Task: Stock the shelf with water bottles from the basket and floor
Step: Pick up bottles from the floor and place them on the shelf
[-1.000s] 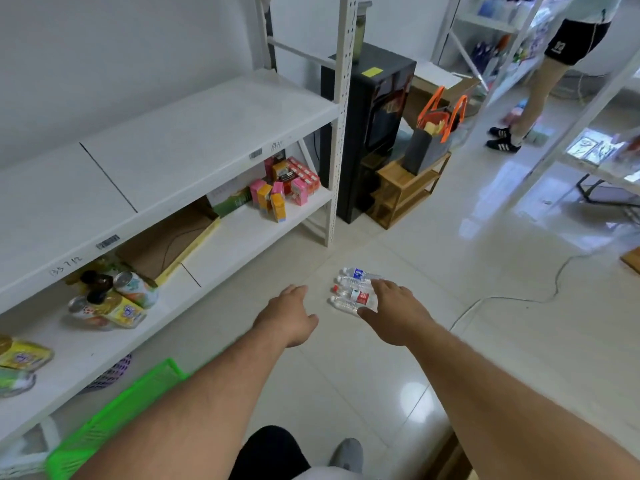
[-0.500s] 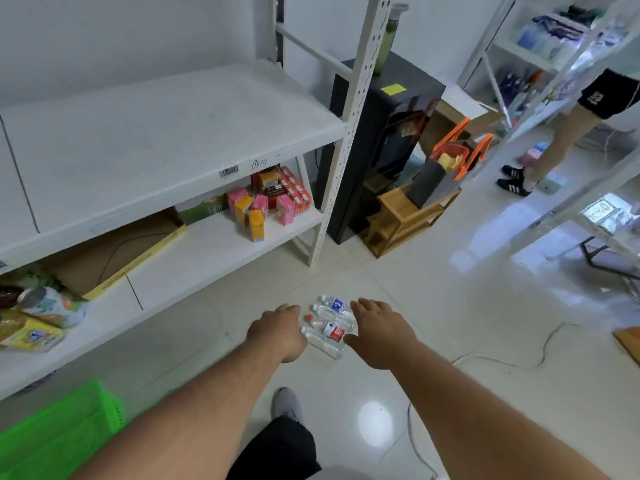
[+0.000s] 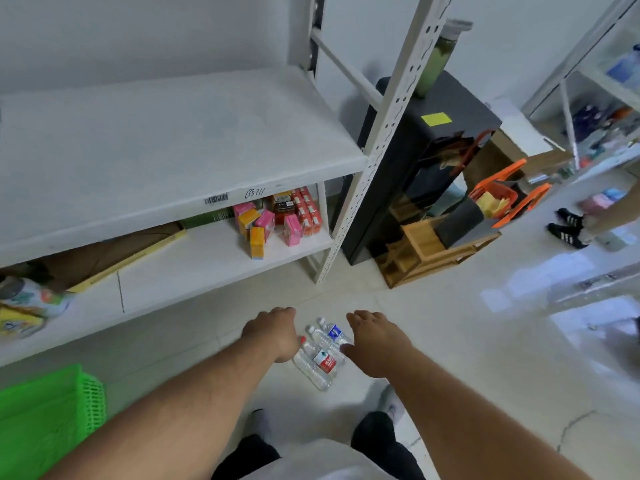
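While both relaxed, empty hands, left hand (image 3: 273, 332) and right hand (image 3: 375, 337), flank the floor bottles (image 3: 320, 355), a green basket (image 3: 52, 414) sits left.

water bottles (image 3: 320, 355) on floor (image 3: 485, 341), between both hands | shelf (image 3: 173, 161) behind | basket (image 3: 52, 410) far left

1. One view only, from a camera worn on the person's head.
2. It faces forward and steeply down over both forearms to the floor (image 3: 450, 341).
3. Wide-angle: upright posts bend near the edges.
4. The shelf (image 3: 173, 161) stands close on the left; the bottles (image 3: 320, 358) lie near, just ahead of the feet.
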Demonstrator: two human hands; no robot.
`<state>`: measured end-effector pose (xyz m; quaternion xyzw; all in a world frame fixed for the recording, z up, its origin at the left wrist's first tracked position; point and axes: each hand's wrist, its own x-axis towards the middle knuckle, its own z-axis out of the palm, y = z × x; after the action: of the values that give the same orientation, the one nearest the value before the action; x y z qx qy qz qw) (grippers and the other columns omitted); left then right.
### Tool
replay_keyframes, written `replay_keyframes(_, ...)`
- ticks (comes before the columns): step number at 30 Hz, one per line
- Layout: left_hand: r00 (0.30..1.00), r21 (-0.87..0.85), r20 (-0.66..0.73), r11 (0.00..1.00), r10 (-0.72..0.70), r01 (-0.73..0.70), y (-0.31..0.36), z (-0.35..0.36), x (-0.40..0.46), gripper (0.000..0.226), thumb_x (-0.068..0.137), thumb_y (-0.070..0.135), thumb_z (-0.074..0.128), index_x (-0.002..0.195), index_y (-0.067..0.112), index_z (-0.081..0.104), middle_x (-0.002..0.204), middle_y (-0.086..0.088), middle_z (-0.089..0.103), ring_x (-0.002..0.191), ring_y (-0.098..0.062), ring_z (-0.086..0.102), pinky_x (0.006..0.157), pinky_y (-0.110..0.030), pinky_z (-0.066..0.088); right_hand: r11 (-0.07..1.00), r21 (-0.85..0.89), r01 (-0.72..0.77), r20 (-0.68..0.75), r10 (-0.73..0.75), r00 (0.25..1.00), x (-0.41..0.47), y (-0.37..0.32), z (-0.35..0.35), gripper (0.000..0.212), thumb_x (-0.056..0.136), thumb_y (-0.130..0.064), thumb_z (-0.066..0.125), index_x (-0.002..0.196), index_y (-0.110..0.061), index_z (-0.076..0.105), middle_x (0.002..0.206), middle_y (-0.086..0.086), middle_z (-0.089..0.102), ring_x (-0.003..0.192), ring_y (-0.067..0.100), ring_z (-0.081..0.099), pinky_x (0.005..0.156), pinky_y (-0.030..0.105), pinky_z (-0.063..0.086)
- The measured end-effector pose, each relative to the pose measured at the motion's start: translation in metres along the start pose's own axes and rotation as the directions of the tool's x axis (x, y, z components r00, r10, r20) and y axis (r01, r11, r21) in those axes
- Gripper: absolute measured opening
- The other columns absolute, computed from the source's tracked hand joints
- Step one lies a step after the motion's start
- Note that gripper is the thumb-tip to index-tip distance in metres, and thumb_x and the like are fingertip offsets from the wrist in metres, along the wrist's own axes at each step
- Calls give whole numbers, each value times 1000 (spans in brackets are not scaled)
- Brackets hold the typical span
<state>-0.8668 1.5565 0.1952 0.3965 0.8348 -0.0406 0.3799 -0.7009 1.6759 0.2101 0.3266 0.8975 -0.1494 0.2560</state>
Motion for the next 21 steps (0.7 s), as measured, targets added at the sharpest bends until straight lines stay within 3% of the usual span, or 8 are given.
replay_keyframes(5,983,-171,-2,969,-184,181,23,12,27,73,88,41,55,153,26,25,158,1,33,136,-27,41,105,-39,41,984,-53,173,94,-167,981,52,43,-6,61,94,-52,51,144,-19,39,149,2,45,134,25,42,107,40,39)
replay_keyframes(11,907,-372,109,829,-407,417,64,60,51,75,89,46,54,154,26,23,159,-2,30,140,-28,38,111,-40,37,913,-109,393,257,-356,898,110,105,-8,52,95,-49,49,135,-16,46,138,6,51,123,27,48,102,37,42)
replay_keyframes(16,853,-555,188,664,-487,501,85,109,84,75,91,46,56,155,25,23,159,-4,31,140,-27,39,112,-35,36,903,-103,417,353,-359,864,157,139,12,60,95,-51,50,143,-17,42,139,7,51,124,27,49,101,38,42)
replay_keyframes(21,814,-709,213,487,-540,509,77,183,132,72,91,48,56,153,25,28,155,-2,37,138,-22,41,108,-32,36,944,-21,330,434,-289,853,216,142,80,67,98,-51,47,152,-17,31,149,6,44,134,25,44,106,34,36)
